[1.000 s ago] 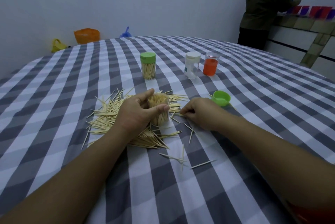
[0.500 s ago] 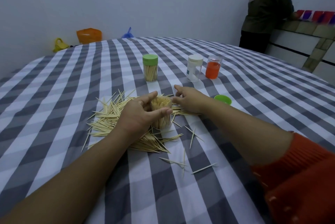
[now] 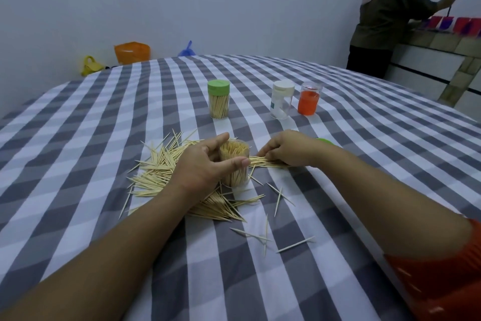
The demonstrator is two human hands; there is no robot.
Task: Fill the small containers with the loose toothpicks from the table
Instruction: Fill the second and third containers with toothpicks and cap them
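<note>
An open clear jar (image 3: 234,164), already packed close to its rim with toothpicks, is held upright on the checked tabletop (image 3: 364,154) by the left hand (image 3: 200,167), whose grip is wrapped around the jar with the thumb across its near side. Just to the right, a small bundle of toothpicks (image 3: 268,162) lying flat is pinched by the fingers of the right hand (image 3: 289,150), the grip narrow and closed on the sticks.

The main pile of loose toothpicks (image 3: 166,169) is spread to the left of and under the left hand, and a few strays (image 3: 265,236) are scattered nearer. A green lid (image 3: 325,140) is partly hidden behind the right wrist. Farther off, a green-capped jar (image 3: 218,99) already filled, a white-capped jar (image 3: 281,99) and an orange jar (image 3: 308,99) are lined up.

With so little room left in the open jar, the bundle is likely to be jammed against the sticks already inside, and some could be splayed over the rim or snapped. The jar could also be tipped if it is pressed from one side, since it is seated among loose sticks. Pointed ends may be driven into fingertips.
</note>
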